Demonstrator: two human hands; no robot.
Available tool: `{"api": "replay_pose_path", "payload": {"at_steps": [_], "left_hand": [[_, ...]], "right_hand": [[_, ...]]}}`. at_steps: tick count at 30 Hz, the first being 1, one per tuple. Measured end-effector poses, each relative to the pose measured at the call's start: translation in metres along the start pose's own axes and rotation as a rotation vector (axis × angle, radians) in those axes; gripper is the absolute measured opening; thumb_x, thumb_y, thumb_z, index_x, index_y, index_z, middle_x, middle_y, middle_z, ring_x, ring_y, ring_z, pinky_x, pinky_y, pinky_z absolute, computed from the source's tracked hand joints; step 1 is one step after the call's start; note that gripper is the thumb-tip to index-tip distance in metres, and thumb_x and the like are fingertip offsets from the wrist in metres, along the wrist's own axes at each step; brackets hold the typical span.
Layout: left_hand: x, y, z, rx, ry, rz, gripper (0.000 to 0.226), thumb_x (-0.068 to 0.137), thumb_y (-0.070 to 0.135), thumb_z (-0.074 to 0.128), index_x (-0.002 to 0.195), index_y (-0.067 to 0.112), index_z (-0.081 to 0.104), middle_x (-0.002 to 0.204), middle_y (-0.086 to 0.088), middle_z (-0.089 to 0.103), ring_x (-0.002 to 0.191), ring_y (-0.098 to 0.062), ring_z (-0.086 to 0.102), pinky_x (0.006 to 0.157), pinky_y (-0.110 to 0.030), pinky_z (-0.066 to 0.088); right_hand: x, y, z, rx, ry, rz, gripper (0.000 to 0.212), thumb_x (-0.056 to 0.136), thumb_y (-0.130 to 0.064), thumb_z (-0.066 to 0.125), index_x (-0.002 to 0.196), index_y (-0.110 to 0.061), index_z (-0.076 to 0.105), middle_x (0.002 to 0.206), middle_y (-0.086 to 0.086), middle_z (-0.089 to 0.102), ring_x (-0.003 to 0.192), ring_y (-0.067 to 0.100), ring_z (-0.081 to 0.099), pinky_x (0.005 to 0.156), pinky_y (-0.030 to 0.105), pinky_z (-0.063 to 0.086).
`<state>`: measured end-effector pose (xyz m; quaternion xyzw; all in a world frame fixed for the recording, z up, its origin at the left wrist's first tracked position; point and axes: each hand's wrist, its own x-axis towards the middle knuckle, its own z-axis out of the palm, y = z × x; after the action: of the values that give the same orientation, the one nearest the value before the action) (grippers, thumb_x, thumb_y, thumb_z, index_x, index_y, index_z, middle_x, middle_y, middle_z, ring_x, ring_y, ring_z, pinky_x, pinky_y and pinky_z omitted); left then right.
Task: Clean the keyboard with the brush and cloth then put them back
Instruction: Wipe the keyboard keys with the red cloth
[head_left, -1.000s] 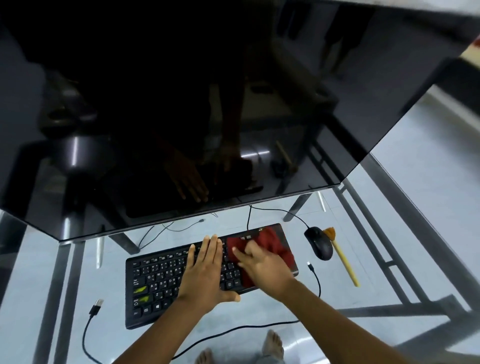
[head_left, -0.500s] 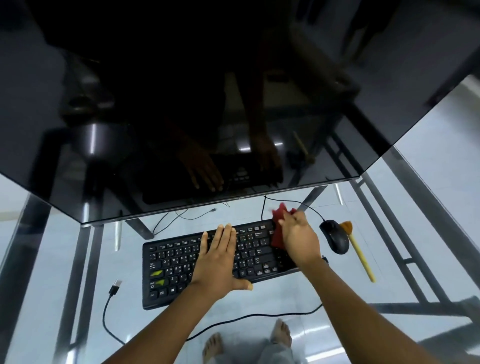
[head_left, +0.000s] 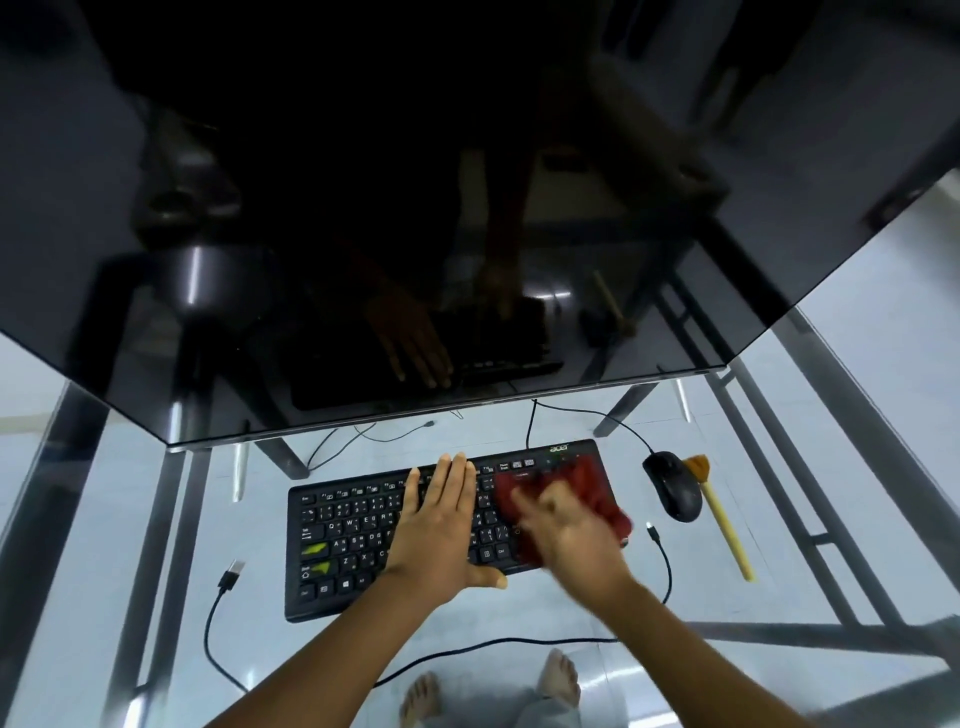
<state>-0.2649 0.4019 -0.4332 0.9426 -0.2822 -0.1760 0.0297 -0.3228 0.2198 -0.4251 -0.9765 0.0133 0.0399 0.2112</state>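
A black keyboard (head_left: 353, 525) lies on the glass table. My left hand (head_left: 441, 525) rests flat on its middle, fingers together and pointing away from me. My right hand (head_left: 566, 530) is blurred and presses a red cloth (head_left: 592, 483) onto the keyboard's right end. The cloth covers the number pad area. A brush (head_left: 719, 514) with a pale wooden handle and orange bristles lies on the glass to the right of the mouse, untouched.
A black mouse (head_left: 672, 486) sits between keyboard and brush. A large dark monitor (head_left: 363, 208) hangs over the far side of the glass table (head_left: 104, 545). Loose black cables (head_left: 218, 613) run in front of the keyboard. My bare feet show through the glass.
My right hand has pulled the red cloth from the keyboard's top right corner back down over its right end. The left hand has stayed flat on the keys.
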Motion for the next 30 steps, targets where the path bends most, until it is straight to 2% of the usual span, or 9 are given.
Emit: {"api": "replay_pose_path", "payload": {"at_steps": [3, 7, 9, 13, 17, 20, 22, 26, 30], "left_hand": [[0.001, 0.0, -0.001, -0.002, -0.003, 0.001, 0.133, 0.064, 0.088, 0.046, 0.148, 0.008, -0.019, 0.156, -0.007, -0.027, 0.143, -0.022, -0.027, 0.116, -0.052, -0.013], [0.0, -0.001, 0.001, 0.009, -0.006, 0.006, 0.133, 0.064, 0.089, 0.043, 0.145, 0.008, -0.023, 0.155, -0.006, -0.029, 0.142, -0.022, -0.029, 0.116, -0.052, -0.014], [0.0, -0.001, 0.004, -0.011, 0.004, -0.004, 0.132, 0.064, 0.089, 0.044, 0.141, 0.01, -0.028, 0.155, -0.005, -0.029, 0.142, -0.021, -0.029, 0.115, -0.05, -0.016], [0.002, -0.001, 0.004, -0.012, 0.004, -0.003, 0.132, 0.063, 0.09, 0.044, 0.139, 0.01, -0.03, 0.155, -0.004, -0.029, 0.142, -0.021, -0.029, 0.115, -0.05, -0.015], [0.001, -0.002, 0.004, -0.018, 0.012, -0.002, 0.133, 0.062, 0.09, 0.044, 0.142, 0.011, -0.027, 0.156, -0.004, -0.029, 0.142, -0.021, -0.029, 0.116, -0.05, -0.014], [0.0, -0.001, 0.004, -0.036, 0.013, -0.012, 0.135, 0.062, 0.089, 0.046, 0.147, 0.011, -0.022, 0.156, -0.004, -0.028, 0.142, -0.02, -0.029, 0.117, -0.05, -0.013], [0.001, 0.001, 0.002, -0.04, 0.006, -0.016, 0.134, 0.062, 0.089, 0.047, 0.147, 0.011, -0.022, 0.155, -0.004, -0.029, 0.142, -0.02, -0.029, 0.117, -0.05, -0.013], [0.001, 0.001, 0.002, -0.032, -0.002, -0.014, 0.134, 0.063, 0.088, 0.046, 0.147, 0.011, -0.023, 0.155, -0.004, -0.029, 0.142, -0.02, -0.029, 0.116, -0.049, -0.014], [0.001, 0.002, 0.002, -0.045, 0.017, -0.022, 0.136, 0.061, 0.089, 0.048, 0.149, 0.01, -0.019, 0.157, -0.004, -0.026, 0.142, -0.02, -0.027, 0.115, -0.049, -0.015]], "right_hand": [[-0.013, 0.006, -0.009, 0.033, 0.002, -0.072, 0.037, 0.087, -0.062, 0.055, 0.081, -0.025, 0.052, 0.074, -0.001, 0.065, 0.066, 0.006, 0.064, 0.062, 0.028, 0.054], [-0.003, 0.036, -0.022, 0.096, 0.244, 0.112, 0.022, 0.095, -0.053, 0.046, 0.102, -0.041, 0.062, 0.097, -0.007, 0.064, 0.084, 0.02, 0.063, 0.07, 0.033, 0.056], [-0.019, 0.022, 0.002, 0.005, 0.098, 0.014, 0.036, 0.098, -0.055, 0.033, 0.115, -0.035, 0.058, 0.108, -0.002, 0.062, 0.093, 0.016, 0.062, 0.078, 0.034, 0.055], [-0.034, 0.014, -0.013, 0.091, -0.015, 0.06, 0.036, 0.085, -0.056, 0.062, 0.077, -0.022, 0.051, 0.073, -0.003, 0.066, 0.065, 0.004, 0.067, 0.066, 0.031, 0.059], [-0.031, 0.029, -0.027, 0.214, 0.169, 0.139, 0.03, 0.096, -0.038, 0.05, 0.116, -0.022, 0.066, 0.104, -0.021, 0.06, 0.079, -0.009, 0.058, 0.071, 0.011, 0.051], [-0.043, 0.022, -0.001, 0.031, -0.07, -0.118, 0.046, 0.094, -0.055, 0.032, 0.123, -0.034, 0.06, 0.095, -0.036, 0.044, 0.081, -0.013, 0.05, 0.078, 0.018, 0.048], [-0.035, 0.029, -0.011, -0.028, -0.048, -0.228, 0.041, 0.092, -0.059, 0.041, 0.119, -0.036, 0.061, 0.102, -0.026, 0.059, 0.09, -0.003, 0.06, 0.078, 0.025, 0.053], [-0.01, 0.058, -0.033, -0.07, 0.199, 0.135, 0.029, 0.098, -0.043, 0.047, 0.12, -0.032, 0.063, 0.102, 0.002, 0.057, 0.075, 0.016, 0.063, 0.066, 0.032, 0.057], [-0.015, 0.019, -0.004, -0.168, -0.012, -0.032, 0.034, 0.091, -0.061, 0.044, 0.084, -0.028, 0.049, 0.084, 0.001, 0.067, 0.062, 0.009, 0.062, 0.059, 0.033, 0.053]]}}
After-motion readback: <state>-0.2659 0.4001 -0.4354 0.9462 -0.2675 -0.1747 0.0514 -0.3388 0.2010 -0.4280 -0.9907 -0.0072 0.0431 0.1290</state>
